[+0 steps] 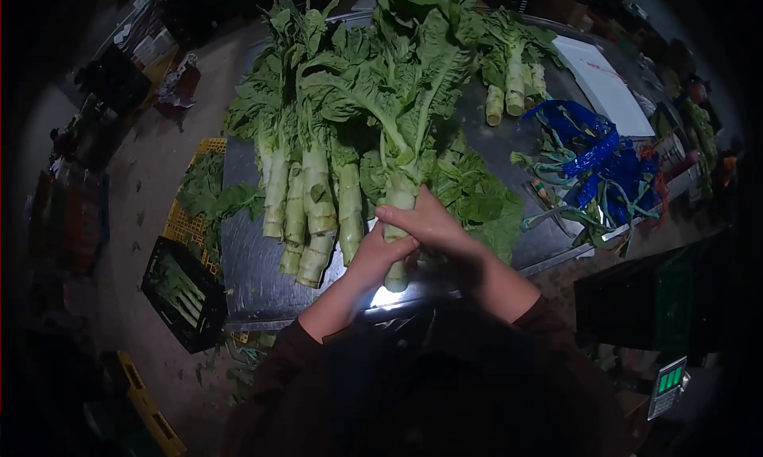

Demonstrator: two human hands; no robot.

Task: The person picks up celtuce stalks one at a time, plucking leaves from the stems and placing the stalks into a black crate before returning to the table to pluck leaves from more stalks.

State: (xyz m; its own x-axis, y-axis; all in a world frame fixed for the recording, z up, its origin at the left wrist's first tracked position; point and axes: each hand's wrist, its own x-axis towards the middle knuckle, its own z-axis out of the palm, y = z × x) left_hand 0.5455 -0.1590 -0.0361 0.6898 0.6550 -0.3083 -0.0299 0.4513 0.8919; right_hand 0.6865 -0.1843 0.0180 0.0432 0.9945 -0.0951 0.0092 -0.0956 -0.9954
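Both hands, left hand (pixel 381 254) and right hand (pixel 425 222), are closed around one leafy stalk (pixel 400 211) standing at the near edge of the desk (pixel 254 258). Risk, as judged: the top-heavy leaves could tip the stalk against the stalk row (pixel 310 211) beside it, or the butt could slide off the edge. Desk is steel, wet-looking; dim room, crates (pixel 187 286) on the floor at left, blue bands (pixel 596 155) at right.
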